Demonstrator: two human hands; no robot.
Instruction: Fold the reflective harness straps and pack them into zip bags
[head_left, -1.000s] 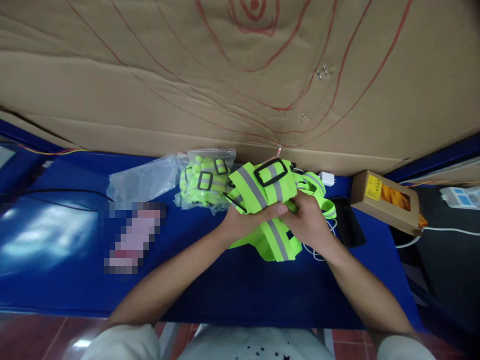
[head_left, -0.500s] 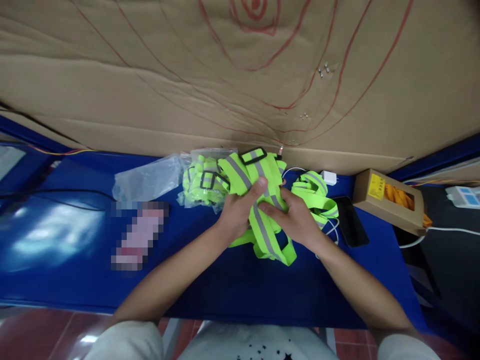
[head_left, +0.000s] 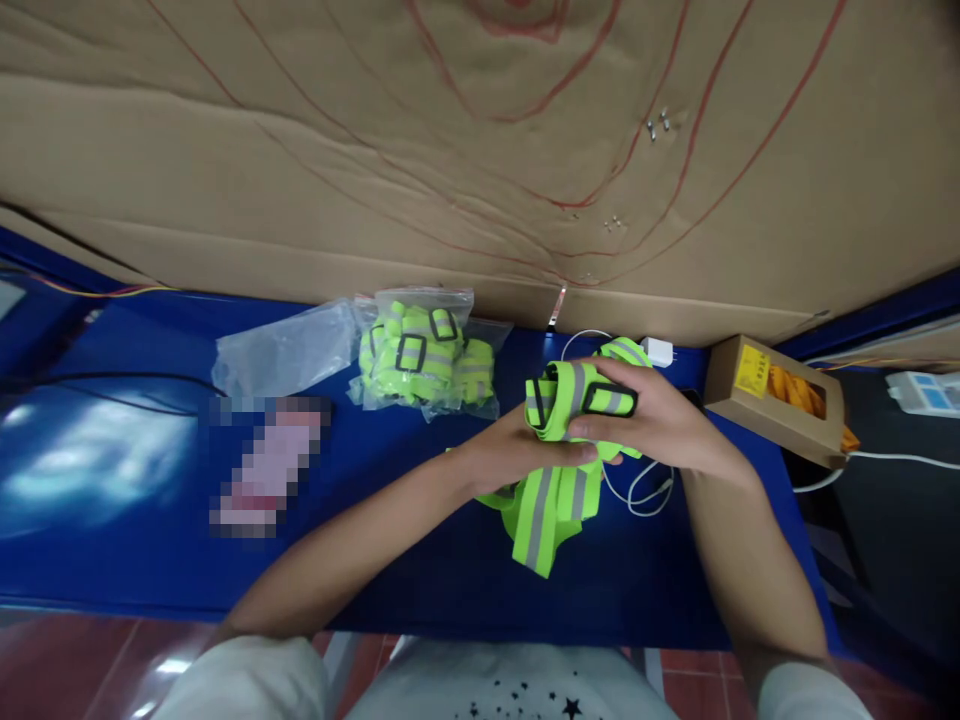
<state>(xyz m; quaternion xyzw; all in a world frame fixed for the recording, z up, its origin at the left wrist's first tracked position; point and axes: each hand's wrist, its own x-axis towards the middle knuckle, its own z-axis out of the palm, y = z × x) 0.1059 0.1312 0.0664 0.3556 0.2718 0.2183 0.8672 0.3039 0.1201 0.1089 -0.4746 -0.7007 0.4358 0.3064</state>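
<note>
A bundle of neon yellow-green reflective strap [head_left: 536,515] with a grey stripe and black buckles is between both my hands, above the blue table. My left hand [head_left: 517,455] grips it from the left and below, thumb pointing right. From the right, my right hand [head_left: 649,415] wraps the upper folds, its fingers close to a black buckle [head_left: 611,400]. Loose loops of the strap hang below my hands. More of the same strap [head_left: 626,350] shows just behind my right hand; whether it joins the held bundle is hidden.
Clear plastic bags holding folded reflective straps [head_left: 420,355] lie at the back of the blue table [head_left: 420,560], beside a flat clear bag [head_left: 289,350]. A pixelated pink item [head_left: 274,465] lies left. At right are a white charger [head_left: 658,352], a white cable [head_left: 637,505] and a cardboard box [head_left: 780,400].
Both hands have moved right with the strap. Its upper part, spread out before, is now folded into a compact bundle with its buckles together. The bagged straps behind are more exposed.
</note>
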